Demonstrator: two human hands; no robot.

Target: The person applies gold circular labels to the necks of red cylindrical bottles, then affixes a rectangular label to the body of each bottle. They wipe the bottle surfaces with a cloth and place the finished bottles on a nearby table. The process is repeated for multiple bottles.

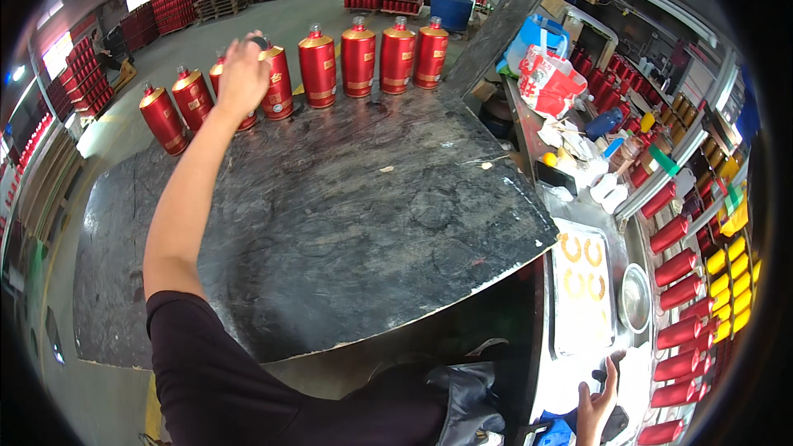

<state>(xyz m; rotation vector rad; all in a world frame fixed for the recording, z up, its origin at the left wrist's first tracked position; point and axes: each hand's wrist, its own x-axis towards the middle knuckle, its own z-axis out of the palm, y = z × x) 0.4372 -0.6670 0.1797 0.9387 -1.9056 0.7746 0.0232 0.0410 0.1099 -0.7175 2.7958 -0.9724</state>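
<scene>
My left arm stretches across a dark, worn tabletop to a row of shiny red bottles along its far edge. At the top of one red bottle, my left hand has its fingers closed round the neck, which they mostly hide; something dark shows at the fingertips. Clear tops show on the red bottles to the right. Low on the right, my right hand hovers over a brightly lit bench, thumb and forefinger apart. Small dark things lie beside it, too glared to name.
A white tray with ring-shaped orange pieces and a metal bowl rest on the right bench. Beyond are a red-and-white bag and more red bottles in racks. Pallets of red bottles stand on the floor behind.
</scene>
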